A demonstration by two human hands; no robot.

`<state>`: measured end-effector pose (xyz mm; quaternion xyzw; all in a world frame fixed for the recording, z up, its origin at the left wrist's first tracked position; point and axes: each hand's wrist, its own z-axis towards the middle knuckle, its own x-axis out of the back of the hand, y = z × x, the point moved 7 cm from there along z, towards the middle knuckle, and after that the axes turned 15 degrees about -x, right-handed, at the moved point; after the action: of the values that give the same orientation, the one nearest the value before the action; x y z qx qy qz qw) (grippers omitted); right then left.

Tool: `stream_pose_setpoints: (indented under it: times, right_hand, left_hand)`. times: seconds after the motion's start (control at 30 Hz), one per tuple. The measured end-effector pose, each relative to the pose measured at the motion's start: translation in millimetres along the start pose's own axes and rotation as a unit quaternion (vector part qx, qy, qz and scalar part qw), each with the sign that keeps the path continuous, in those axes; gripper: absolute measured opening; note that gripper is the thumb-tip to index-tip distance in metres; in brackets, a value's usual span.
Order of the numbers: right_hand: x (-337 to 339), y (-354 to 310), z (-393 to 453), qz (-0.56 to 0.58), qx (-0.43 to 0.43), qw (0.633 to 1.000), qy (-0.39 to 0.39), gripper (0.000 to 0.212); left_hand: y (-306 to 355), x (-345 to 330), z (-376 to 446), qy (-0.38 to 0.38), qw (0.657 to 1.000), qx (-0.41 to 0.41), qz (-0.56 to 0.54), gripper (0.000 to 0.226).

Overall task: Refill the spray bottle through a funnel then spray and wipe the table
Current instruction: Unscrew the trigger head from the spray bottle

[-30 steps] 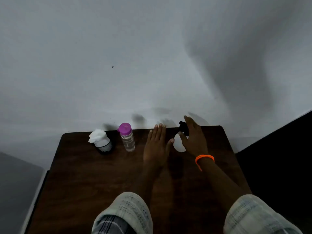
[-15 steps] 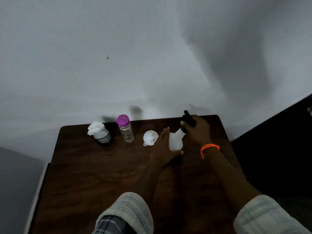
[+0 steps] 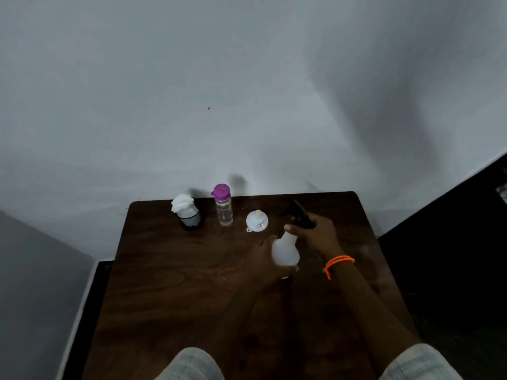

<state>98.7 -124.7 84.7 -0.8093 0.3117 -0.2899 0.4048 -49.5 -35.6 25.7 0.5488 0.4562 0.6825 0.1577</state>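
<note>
A translucent white spray bottle (image 3: 285, 249) with a black trigger head (image 3: 297, 212) is tilted over the middle of the dark wooden table (image 3: 170, 292). My left hand (image 3: 263, 263) grips its round body from the left and below. My right hand (image 3: 319, 233) is curled round the black head and neck. A white funnel (image 3: 256, 220) lies upside down on the table just left of the hands. A clear water bottle with a purple cap (image 3: 223, 205) stands behind it, upright.
A dark cup holding a wad of white tissue (image 3: 186, 211) stands at the back left, next to the water bottle. A pale wall rises right behind the table. The table's right edge drops to a dark floor.
The spray bottle has been drawn from the back of the table toward me and tilted. My left hand went from lying flat on the table to holding the bottle's body, uncovering the funnel.
</note>
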Motion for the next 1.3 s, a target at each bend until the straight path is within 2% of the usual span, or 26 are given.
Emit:
stream_pose_setpoints:
  times: [0.2, 0.3, 0.4, 0.47, 0.53, 0.6, 0.67, 0.77, 0.87, 0.97, 1.17, 1.3]
  right_hand:
    - [-20.2, -7.5, -25.9, 0.008, 0.023, 0.997, -0.075, 0.028]
    - [-31.1, -12.2, -40.9, -0.012, 0.028, 0.99, -0.138, 0.029]
    - [-42.6, -11.8, -52.7, -0.048, 0.019, 0.974, -0.221, 0.036]
    - [-50.1, -9.0, -59.5, -0.03, 0.006, 0.967, -0.255, 0.044]
    - [-56.2, -8.0, -66.5, -0.008, 0.002, 0.971, -0.238, 0.045]
    - [-60.7, -7.1, -74.7, -0.003, 0.011, 0.982, -0.191, 0.041]
    - [-64.2, -3.5, -80.4, 0.016, 0.018, 0.987, -0.159, 0.035]
    - [-70.8, 4.7, -88.4, 0.042, 0.015, 0.986, -0.159, 0.038]
    - [-76.7, 12.4, -92.2, 0.055, 0.007, 0.98, -0.19, 0.054]
    - [-81.7, 16.7, -98.8, 0.061, -0.009, 0.976, -0.209, 0.069]
    - [-84.0, 9.9, -115.8, 0.057, 0.046, 0.989, -0.128, 0.06]
    - [-86.6, 10.1, -118.0, 0.09, 0.031, 0.982, -0.163, 0.062]
  left_hand:
    - [3.0, 19.4, -35.5, 0.015, 1.0, 0.007, -0.006, 0.09]
    - [1.6, 26.1, -51.2, 0.007, 1.0, 0.007, -0.027, 0.081]
    - [2.1, 29.8, -66.0, -0.024, 0.999, -0.005, -0.049, 0.074]
    - [0.5, 31.0, -76.1, -0.035, 0.998, -0.005, -0.057, 0.075]
    - [0.9, 33.9, -82.2, -0.034, 0.997, -0.001, -0.066, 0.073]
    - [3.7, 33.9, -86.3, -0.055, 0.997, -0.007, -0.06, 0.068]
    - [3.5, 38.1, -89.6, -0.045, 0.997, -0.012, -0.061, 0.069]
    - [2.5, 45.7, -101.3, -0.024, 0.998, -0.014, -0.048, 0.075]
    - [-7.8, 51.2, -114.4, 0.03, 0.998, -0.009, -0.047, 0.079]
    - [-7.0, 54.6, -123.0, 0.036, 0.998, -0.024, -0.038, 0.081]
    - [0.7, 58.7, -131.9, 0.038, 0.997, -0.037, -0.052, 0.078]
    - [3.1, 66.1, -137.0, 0.049, 0.995, -0.042, -0.07, 0.074]
